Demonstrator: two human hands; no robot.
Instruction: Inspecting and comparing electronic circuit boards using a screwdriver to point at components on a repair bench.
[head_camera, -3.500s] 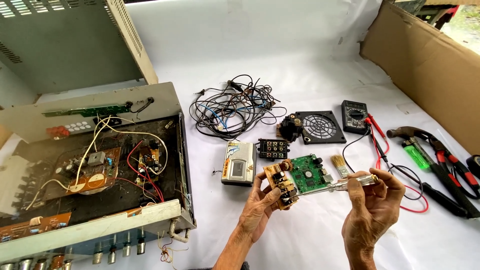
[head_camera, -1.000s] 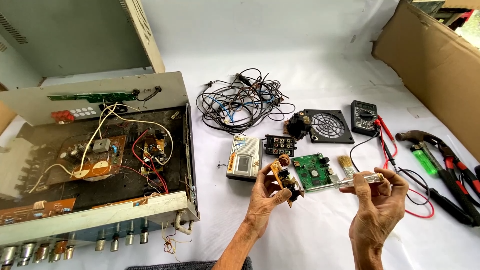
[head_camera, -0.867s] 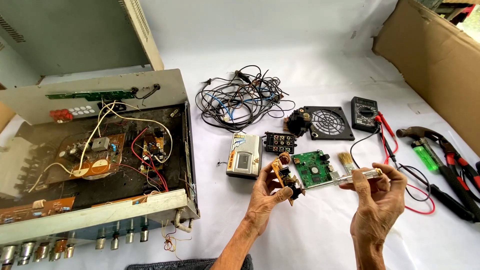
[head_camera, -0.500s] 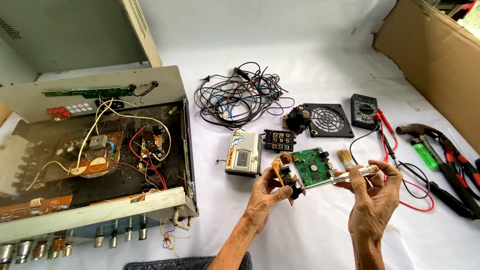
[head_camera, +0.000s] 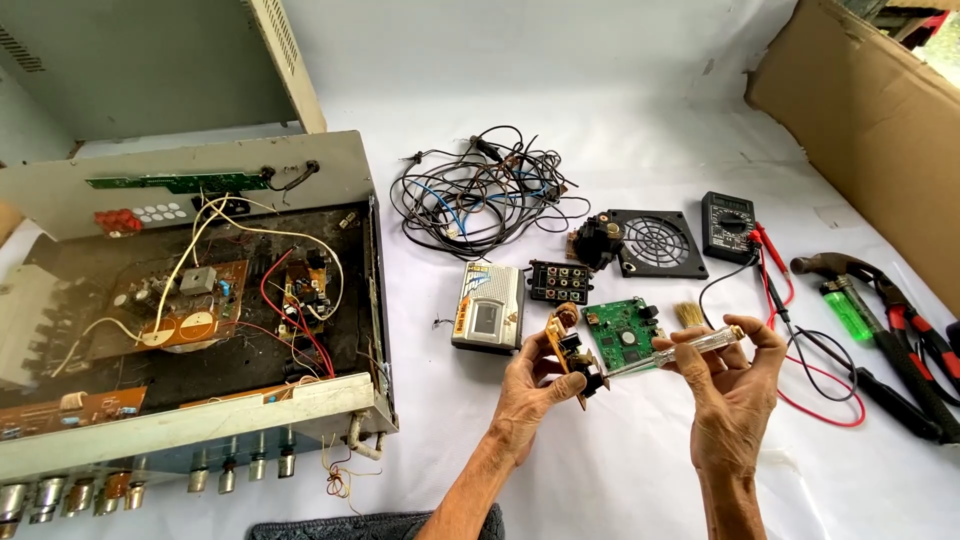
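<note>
Head view shows the left hand (head_camera: 535, 385) gripping a small brown circuit board (head_camera: 572, 358) upright, the right hand (head_camera: 735, 375) pinching a clear-handled screwdriver (head_camera: 680, 350), tip beside the left fingertips; a slip could likely jab them or scratch components.

An opened amplifier chassis (head_camera: 190, 330) with wiring and circuit boards fills the left of the frame, and a tangle of black cables (head_camera: 480, 190) lies at upper centre. Right of centre sit a black fan grille (head_camera: 655, 242) and a multimeter (head_camera: 728, 226); a hammer (head_camera: 880, 320) and a green lighter (head_camera: 848, 310) lie at the right edge below a cardboard sheet (head_camera: 870, 110)
</note>
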